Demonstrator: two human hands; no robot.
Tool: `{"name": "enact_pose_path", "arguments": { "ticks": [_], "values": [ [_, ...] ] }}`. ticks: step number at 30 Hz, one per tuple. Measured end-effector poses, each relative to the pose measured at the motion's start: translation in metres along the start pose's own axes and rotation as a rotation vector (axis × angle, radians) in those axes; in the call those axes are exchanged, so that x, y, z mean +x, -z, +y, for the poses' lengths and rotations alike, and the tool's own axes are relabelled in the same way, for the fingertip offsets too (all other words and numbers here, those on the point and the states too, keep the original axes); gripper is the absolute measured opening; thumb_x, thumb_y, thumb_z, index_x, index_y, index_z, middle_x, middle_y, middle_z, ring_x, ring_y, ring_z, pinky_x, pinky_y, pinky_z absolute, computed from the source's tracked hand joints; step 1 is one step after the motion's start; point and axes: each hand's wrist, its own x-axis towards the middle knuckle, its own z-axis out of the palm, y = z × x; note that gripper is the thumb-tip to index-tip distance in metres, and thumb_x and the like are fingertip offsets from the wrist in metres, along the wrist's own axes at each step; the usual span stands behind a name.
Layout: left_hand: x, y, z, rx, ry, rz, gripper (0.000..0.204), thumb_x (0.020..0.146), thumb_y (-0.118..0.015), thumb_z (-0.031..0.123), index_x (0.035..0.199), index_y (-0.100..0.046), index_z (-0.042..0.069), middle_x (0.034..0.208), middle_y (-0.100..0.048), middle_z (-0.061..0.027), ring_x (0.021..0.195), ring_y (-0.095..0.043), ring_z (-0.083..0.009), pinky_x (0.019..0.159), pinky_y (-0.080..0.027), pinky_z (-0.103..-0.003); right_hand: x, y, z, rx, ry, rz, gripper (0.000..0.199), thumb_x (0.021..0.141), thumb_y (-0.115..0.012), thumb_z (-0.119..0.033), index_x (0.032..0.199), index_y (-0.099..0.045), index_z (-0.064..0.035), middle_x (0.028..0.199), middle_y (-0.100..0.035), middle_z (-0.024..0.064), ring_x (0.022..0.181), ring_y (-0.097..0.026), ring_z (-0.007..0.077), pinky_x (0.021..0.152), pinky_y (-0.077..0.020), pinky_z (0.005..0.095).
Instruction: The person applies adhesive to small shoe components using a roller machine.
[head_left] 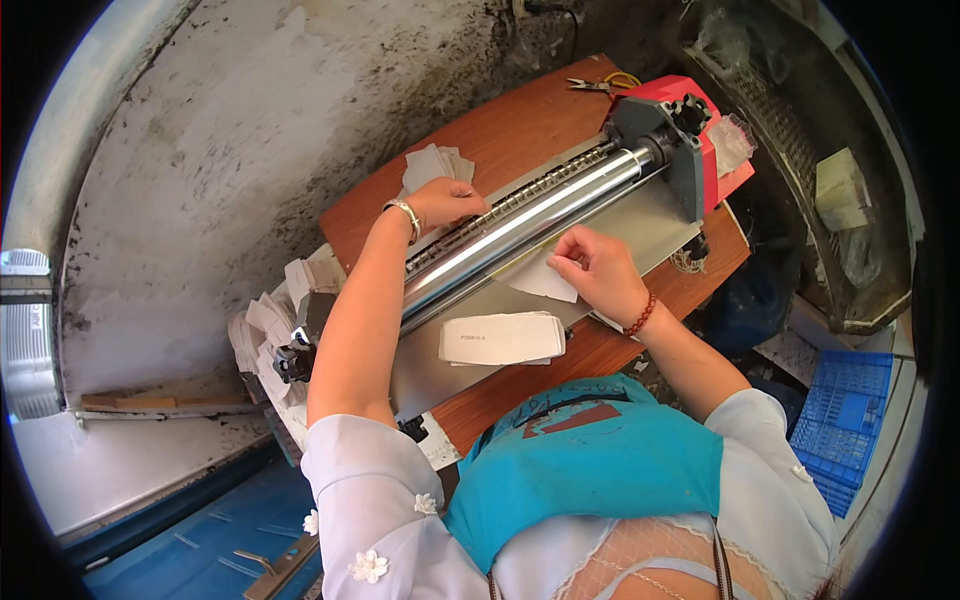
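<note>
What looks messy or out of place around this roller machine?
The wall has dark blotches, so it looks dirty. Paper slips by the left end of the roller machine lie jumbled, unlike the tidier paper stack in front. Pliers lie loose at the wooden table's far edge. Nothing looks spilled.

Just beyond the chrome roller, left hand, its hold too small to call, on the roller's near side, paper sheet, part-covered by the right hand, nearer still, paper stack, print unreadable.
</note>
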Motion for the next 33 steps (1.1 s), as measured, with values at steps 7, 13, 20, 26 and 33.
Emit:
{"name": "enact_pose_path", "arguments": {
  "ticks": [7,13,20,26,33],
  "values": [
    [0.007,0.011,-0.014,0.115,-0.127,0.000,0.023,0.077,-0.065,0.015,0.097,-0.067,0.005,0.089,-0.065,-0.0021,0.082,-0.058,-0.0111,0.075,-0.046,-0.027,-0.032,-0.017,-0.017,-0.356,0.560,0.038,0.020,0.074,-0.071,-0.018,0.088,-0.061,-0.0076,0.085,-0.054,0.0067,0.076,-0.052,0.0255,0.066,-0.0427,0.0369],
    [0.022,0.042,-0.030,-0.008,-0.118,0.471,0.018,0.076,-0.061,0.010,0.092,-0.064,0.003,0.087,-0.065,-0.0041,0.079,-0.060,-0.0132,0.073,-0.048,-0.029,-0.038,-0.024,-0.018,-0.473,0.613,-0.007,0.027,0.071,-0.073,-0.019,0.092,-0.061,-0.0077,0.087,-0.054,0.0050,0.078,-0.052,0.0224,0.068,-0.0391,0.0341],
    [0.051,0.045,-0.049,0.469,0.091,0.610,0.031,0.078,-0.060,0.014,0.108,-0.062,0.011,0.118,-0.060,-0.0117,0.104,-0.059,-0.0289,0.088,-0.048,-0.040,-0.039,-0.031,-0.008,-0.487,0.732,0.072,0.029,0.068,-0.073,-0.015,0.094,-0.061,-0.0086,0.087,-0.055,0.0041,0.076,-0.052,0.0211,0.068,-0.0394,0.0335],
    [0.058,0.029,-0.046,0.622,0.206,0.236,0.049,0.080,-0.060,0.014,0.128,-0.051,0.008,0.120,-0.058,-0.0146,0.111,-0.056,-0.0274,0.094,-0.045,-0.036,-0.037,-0.030,-0.014,-0.422,0.621,0.053,0.026,0.068,-0.072,-0.014,0.091,-0.061,-0.0086,0.085,-0.054,0.0039,0.079,-0.052,0.0204,0.068,-0.0401,0.0333],
    [0.038,0.026,-0.026,0.531,0.113,0.303,0.052,0.081,-0.058,0.016,0.131,-0.047,0.009,0.118,-0.059,-0.0158,0.108,-0.057,-0.0287,0.094,-0.045,-0.036,-0.038,-0.033,-0.012,-0.535,0.803,0.157,0.022,0.069,-0.069,-0.011,0.089,-0.061,-0.0079,0.084,-0.055,0.0033,0.076,-0.052,0.0205,0.065,-0.0418,0.0325]
  ]
}}
